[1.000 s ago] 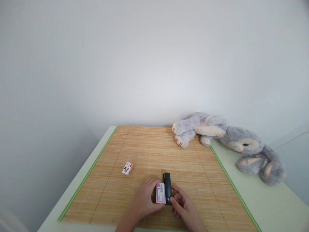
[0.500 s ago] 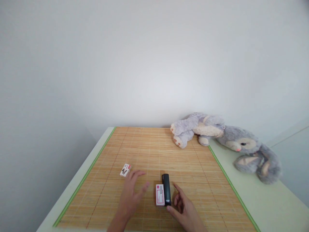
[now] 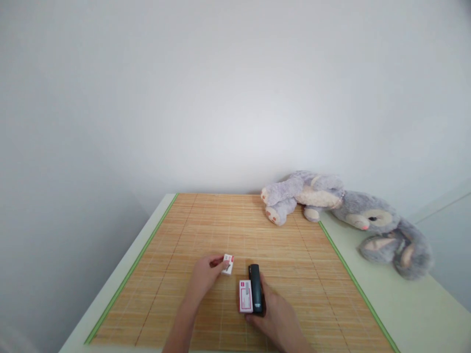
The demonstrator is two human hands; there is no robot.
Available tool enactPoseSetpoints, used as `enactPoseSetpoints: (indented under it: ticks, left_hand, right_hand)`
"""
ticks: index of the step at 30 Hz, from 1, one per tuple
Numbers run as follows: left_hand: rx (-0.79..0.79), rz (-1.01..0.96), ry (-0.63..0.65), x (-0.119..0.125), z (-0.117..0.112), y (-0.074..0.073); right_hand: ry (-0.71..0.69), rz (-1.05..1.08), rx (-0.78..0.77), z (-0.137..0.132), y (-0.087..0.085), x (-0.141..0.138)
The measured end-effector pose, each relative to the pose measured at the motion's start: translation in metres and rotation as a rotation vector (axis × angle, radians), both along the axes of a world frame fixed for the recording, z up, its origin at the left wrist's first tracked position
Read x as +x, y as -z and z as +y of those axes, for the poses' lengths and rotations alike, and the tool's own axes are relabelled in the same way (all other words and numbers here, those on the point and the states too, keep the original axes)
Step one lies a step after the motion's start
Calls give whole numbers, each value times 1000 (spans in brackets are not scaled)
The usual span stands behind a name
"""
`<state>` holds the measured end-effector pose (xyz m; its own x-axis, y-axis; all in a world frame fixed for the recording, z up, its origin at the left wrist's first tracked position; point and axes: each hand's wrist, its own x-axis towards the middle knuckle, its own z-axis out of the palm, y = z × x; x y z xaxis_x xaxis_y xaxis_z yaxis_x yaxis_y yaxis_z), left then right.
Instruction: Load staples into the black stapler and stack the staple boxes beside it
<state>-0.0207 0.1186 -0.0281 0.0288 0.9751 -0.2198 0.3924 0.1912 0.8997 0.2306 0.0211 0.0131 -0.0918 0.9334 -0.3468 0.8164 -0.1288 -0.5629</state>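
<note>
I see a small white-and-red box (image 3: 228,264) pinched just above the mat (image 3: 206,220), toward its near edge. Beside it a dark stapler (image 3: 256,295) lies flat, touching a larger white-and-red box (image 3: 245,296).

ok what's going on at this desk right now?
A person is working with both bare hands on a bamboo mat that covers a pale table. The left hand holds a small white and red box in its fingers, just above or on the mat. The right hand grips a black stapler that lies beside a second, larger white and red box. A grey plush rabbit lies at the far right edge, untouched.
</note>
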Motion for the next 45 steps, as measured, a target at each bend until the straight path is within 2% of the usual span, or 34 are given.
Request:
enactPoseSetpoints:
  ticks: [3, 5, 14, 17, 21, 23, 26, 28, 33, 40, 45]
  left_hand:
    - [-24, -64, 70, 36, -8, 3]
    - [-19, -89, 90, 49, -13, 2]
    - [53, -21, 76, 62, -20, -6]
    - [76, 43, 69, 58, -26, -14]
    - [139, 134, 74, 33, -48, -24]
    - [191, 169, 182, 17, -61, -24]
    - [236, 283, 436, 4, -71, -16]
    - [229, 341, 530, 2, -69, -9]
    - [238, 361, 616, 5, -60, -3]
    - [229, 348, 682, 5, -61, -9]
    - [299, 357, 645, 13, -78, -3]
  right_hand:
    - [1, -10, -7, 1, -4, -2]
    - [-3, -11, 5, 1, -4, -2]
    - [-41, -18, 56, 4, -1, -2]
    - [-29, -5, 34, 3, -5, -2]
    - [-13, 11, 32, 2, -8, 0]
    - [-24, 16, 26, 3, -10, 1]
    - [-52, 17, 11, 5, -13, 2]
    - [-66, 14, 3, 7, -16, 3]
    - [-90, 34, -1, 11, -21, 4]
    - [-58, 90, 5, 10, -20, 2]
    - [-44, 83, 11, 8, -20, 1]
